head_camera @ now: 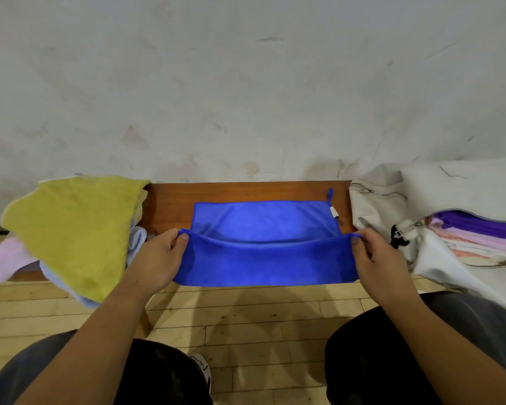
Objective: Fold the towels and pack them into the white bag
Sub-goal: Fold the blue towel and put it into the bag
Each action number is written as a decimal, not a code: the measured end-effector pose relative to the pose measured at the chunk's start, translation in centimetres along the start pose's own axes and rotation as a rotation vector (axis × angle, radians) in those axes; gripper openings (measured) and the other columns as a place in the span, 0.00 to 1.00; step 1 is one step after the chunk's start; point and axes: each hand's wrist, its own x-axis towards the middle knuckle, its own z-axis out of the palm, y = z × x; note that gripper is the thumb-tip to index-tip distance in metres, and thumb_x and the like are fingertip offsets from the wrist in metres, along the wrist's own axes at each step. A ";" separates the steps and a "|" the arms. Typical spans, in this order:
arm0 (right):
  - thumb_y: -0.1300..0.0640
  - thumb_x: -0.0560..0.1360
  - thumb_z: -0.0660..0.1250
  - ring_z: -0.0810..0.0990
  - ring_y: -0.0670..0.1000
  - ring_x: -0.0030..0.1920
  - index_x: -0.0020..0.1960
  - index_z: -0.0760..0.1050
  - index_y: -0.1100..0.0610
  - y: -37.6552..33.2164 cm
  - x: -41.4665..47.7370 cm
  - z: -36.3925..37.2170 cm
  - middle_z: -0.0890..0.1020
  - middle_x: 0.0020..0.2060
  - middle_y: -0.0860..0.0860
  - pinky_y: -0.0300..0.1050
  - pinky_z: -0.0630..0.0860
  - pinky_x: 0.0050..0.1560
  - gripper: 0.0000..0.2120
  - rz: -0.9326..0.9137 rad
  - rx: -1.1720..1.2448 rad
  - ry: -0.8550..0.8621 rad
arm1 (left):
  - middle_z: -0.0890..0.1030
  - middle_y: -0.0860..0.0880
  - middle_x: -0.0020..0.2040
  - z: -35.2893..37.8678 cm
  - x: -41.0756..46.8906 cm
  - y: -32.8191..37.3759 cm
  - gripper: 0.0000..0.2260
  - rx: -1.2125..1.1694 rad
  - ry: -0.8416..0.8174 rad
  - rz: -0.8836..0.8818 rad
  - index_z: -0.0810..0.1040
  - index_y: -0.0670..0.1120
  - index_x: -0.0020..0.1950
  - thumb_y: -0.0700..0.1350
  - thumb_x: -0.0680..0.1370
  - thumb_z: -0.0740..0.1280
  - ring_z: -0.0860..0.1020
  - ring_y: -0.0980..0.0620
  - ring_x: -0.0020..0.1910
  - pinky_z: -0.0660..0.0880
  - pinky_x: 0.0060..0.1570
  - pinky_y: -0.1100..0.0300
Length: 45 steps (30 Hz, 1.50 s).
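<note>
With my left hand (158,255) and right hand (376,257) each pinching a near corner of the blue towel (263,244) on the bench (173,200), I'd carry both corners evenly to the far edge, bag (377,211) waiting right.

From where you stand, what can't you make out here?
Head view:
- Folded towels in the white fabric bag: count hidden by its flap and the frame edge.
- Pile under the yellow-green cloth towel: mostly covered.
- Blue microfibre towel: label too small to read.
</note>
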 end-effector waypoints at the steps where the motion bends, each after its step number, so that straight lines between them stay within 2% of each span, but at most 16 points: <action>1: 0.52 0.85 0.58 0.78 0.54 0.36 0.45 0.73 0.48 -0.1 0.1 0.0 0.79 0.33 0.53 0.51 0.74 0.36 0.11 0.011 0.009 -0.004 | 0.73 0.45 0.32 0.0 0.1 0.0 0.18 0.004 -0.001 -0.014 0.73 0.42 0.43 0.52 0.85 0.56 0.71 0.51 0.31 0.66 0.33 0.57; 4: 0.51 0.85 0.58 0.78 0.51 0.35 0.45 0.74 0.49 -0.4 1.0 -0.1 0.80 0.33 0.51 0.47 0.72 0.34 0.11 0.047 0.002 -0.040 | 0.75 0.44 0.33 0.0 0.9 0.0 0.19 0.013 0.023 -0.057 0.74 0.42 0.43 0.53 0.85 0.57 0.73 0.49 0.32 0.68 0.34 0.54; 7: 0.51 0.84 0.60 0.79 0.49 0.40 0.45 0.76 0.50 -0.9 3.0 -0.5 0.81 0.36 0.49 0.44 0.70 0.35 0.11 0.070 -0.016 -0.058 | 0.75 0.47 0.32 -0.5 1.7 0.5 0.18 0.026 0.032 -0.079 0.74 0.43 0.40 0.51 0.84 0.59 0.73 0.50 0.32 0.67 0.33 0.56; 10: 0.50 0.84 0.60 0.80 0.48 0.42 0.47 0.78 0.50 -1.6 5.8 -0.7 0.82 0.39 0.48 0.42 0.69 0.36 0.11 0.087 -0.028 -0.092 | 0.79 0.48 0.33 -1.4 2.8 1.6 0.16 0.128 -0.071 -0.044 0.76 0.46 0.40 0.50 0.84 0.59 0.76 0.51 0.34 0.68 0.33 0.57; 12: 0.49 0.84 0.60 0.80 0.47 0.44 0.48 0.79 0.49 -1.9 7.4 -0.3 0.83 0.41 0.47 0.44 0.72 0.40 0.11 0.089 -0.050 -0.161 | 0.80 0.48 0.35 -1.9 3.9 2.9 0.15 0.192 -0.155 0.000 0.77 0.47 0.41 0.50 0.84 0.59 0.77 0.51 0.35 0.69 0.34 0.57; 14: 0.49 0.84 0.60 0.80 0.48 0.45 0.48 0.79 0.48 -1.8 8.6 0.4 0.83 0.41 0.48 0.44 0.74 0.41 0.11 0.092 -0.089 -0.199 | 0.80 0.49 0.37 -2.0 5.1 3.8 0.14 0.200 -0.210 0.063 0.77 0.47 0.43 0.51 0.84 0.60 0.77 0.51 0.36 0.70 0.35 0.56; 17: 0.51 0.83 0.62 0.80 0.47 0.45 0.49 0.78 0.49 -0.7 9.2 1.5 0.82 0.42 0.46 0.38 0.69 0.38 0.08 0.126 -0.109 -0.209 | 0.81 0.51 0.39 -1.0 6.6 3.7 0.11 0.131 -0.247 0.100 0.78 0.51 0.45 0.51 0.84 0.60 0.78 0.51 0.38 0.72 0.38 0.56; 20: 0.52 0.82 0.64 0.76 0.45 0.48 0.53 0.76 0.48 0.0 9.6 2.1 0.78 0.45 0.41 0.40 0.68 0.45 0.02 0.185 -0.125 -0.196 | 0.81 0.52 0.37 0.4 7.5 1.9 0.08 0.062 -0.170 0.040 0.78 0.53 0.45 0.48 0.82 0.62 0.78 0.52 0.36 0.72 0.35 0.55; 22: 0.53 0.82 0.64 0.73 0.43 0.45 0.54 0.75 0.47 0.2 9.9 2.5 0.76 0.43 0.40 0.43 0.68 0.48 0.03 0.219 -0.134 -0.161 | 0.81 0.54 0.39 0.7 8.0 1.5 0.07 0.097 -0.081 0.008 0.78 0.54 0.46 0.48 0.81 0.63 0.78 0.54 0.36 0.70 0.33 0.57; 26: 0.55 0.82 0.64 0.73 0.41 0.42 0.55 0.75 0.50 -0.1 10.0 3.0 0.77 0.42 0.42 0.42 0.68 0.43 0.03 0.275 -0.129 -0.108 | 0.81 0.54 0.39 1.0 8.6 1.5 0.06 0.156 -0.003 -0.002 0.78 0.53 0.45 0.48 0.80 0.64 0.78 0.56 0.37 0.70 0.33 0.59; 30: 0.57 0.81 0.64 0.74 0.44 0.40 0.55 0.75 0.52 -0.9 10.1 3.2 0.78 0.41 0.47 0.38 0.66 0.36 0.04 0.290 -0.144 -0.088 | 0.78 0.59 0.42 1.6 9.2 1.3 0.03 0.155 0.048 0.003 0.78 0.53 0.49 0.45 0.80 0.66 0.73 0.62 0.38 0.65 0.34 0.70; 33: 0.55 0.81 0.65 0.75 0.45 0.39 0.54 0.76 0.50 -1.1 10.1 3.4 0.79 0.39 0.48 0.39 0.68 0.35 0.03 0.265 -0.175 -0.072 | 0.77 0.59 0.45 1.8 9.6 1.4 0.06 0.109 0.092 -0.037 0.78 0.54 0.51 0.43 0.79 0.66 0.73 0.61 0.40 0.64 0.34 0.71; 36: 0.51 0.81 0.65 0.74 0.43 0.38 0.53 0.77 0.50 -0.8 10.1 3.5 0.78 0.38 0.46 0.37 0.67 0.34 0.04 0.226 -0.211 -0.059 | 0.78 0.59 0.45 1.9 9.9 1.5 0.06 0.093 0.100 -0.017 0.79 0.54 0.53 0.44 0.80 0.67 0.74 0.59 0.43 0.65 0.37 0.72; 40: 0.53 0.82 0.64 0.72 0.42 0.37 0.53 0.77 0.52 -0.2 10.5 3.3 0.77 0.38 0.44 0.36 0.66 0.35 0.05 0.273 -0.163 -0.041 | 0.79 0.57 0.44 1.9 10.1 1.6 0.02 0.169 0.091 -0.003 0.79 0.54 0.51 0.47 0.81 0.67 0.76 0.57 0.45 0.64 0.35 0.71; 45: 0.52 0.81 0.65 0.73 0.41 0.39 0.52 0.76 0.50 0.1 10.6 3.3 0.78 0.40 0.44 0.36 0.66 0.35 0.03 0.261 -0.160 -0.046 | 0.78 0.61 0.47 1.5 9.9 1.6 0.07 0.181 -0.076 0.068 0.76 0.60 0.54 0.53 0.78 0.71 0.76 0.61 0.47 0.68 0.41 0.68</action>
